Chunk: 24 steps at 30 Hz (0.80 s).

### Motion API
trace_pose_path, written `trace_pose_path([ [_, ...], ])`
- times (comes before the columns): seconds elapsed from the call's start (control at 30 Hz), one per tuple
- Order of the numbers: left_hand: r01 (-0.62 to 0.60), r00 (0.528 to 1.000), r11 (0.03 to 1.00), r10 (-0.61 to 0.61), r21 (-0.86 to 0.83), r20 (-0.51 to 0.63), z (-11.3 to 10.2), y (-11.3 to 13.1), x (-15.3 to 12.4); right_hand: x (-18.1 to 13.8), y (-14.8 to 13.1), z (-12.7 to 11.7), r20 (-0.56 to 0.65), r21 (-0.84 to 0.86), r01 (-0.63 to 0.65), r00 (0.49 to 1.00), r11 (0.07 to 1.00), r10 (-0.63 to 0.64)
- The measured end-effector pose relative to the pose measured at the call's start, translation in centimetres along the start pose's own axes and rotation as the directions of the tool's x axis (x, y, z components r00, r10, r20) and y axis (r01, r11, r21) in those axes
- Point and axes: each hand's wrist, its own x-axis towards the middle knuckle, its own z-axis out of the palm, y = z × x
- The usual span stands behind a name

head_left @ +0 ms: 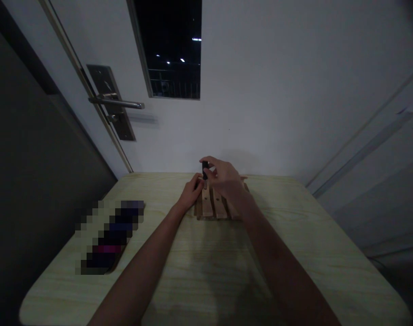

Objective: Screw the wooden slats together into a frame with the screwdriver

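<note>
1. My right hand pinches a short, upright black handle between thumb and fingers, above the eleven o'clock corner of the light-brown, slatted wooden piece.
2. My left hand rests at the piece's ten o'clock edge, fingers bent; I cannot tell whether they grip it.
3. The piece lies at twelve o'clock on my pale, wood-grained desk.
4. A dark, oblong, pixelated object lies at its eight o'clock.

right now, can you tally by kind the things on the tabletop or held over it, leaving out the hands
Slatted wooden assembly: 1
Black-handled tool: 1
Dark pixelated object, exact kind unclear: 1
Total: 3
</note>
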Motion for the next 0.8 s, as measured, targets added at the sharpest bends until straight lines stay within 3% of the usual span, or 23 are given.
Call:
trace_pose_path([
  [0.8,0.030,0.999,0.997,-0.028,0.066,-0.019,0.06,-0.09,0.03,0.16,0.46,0.39,-0.019,0.065,-0.033,0.999,0.997,0.035],
])
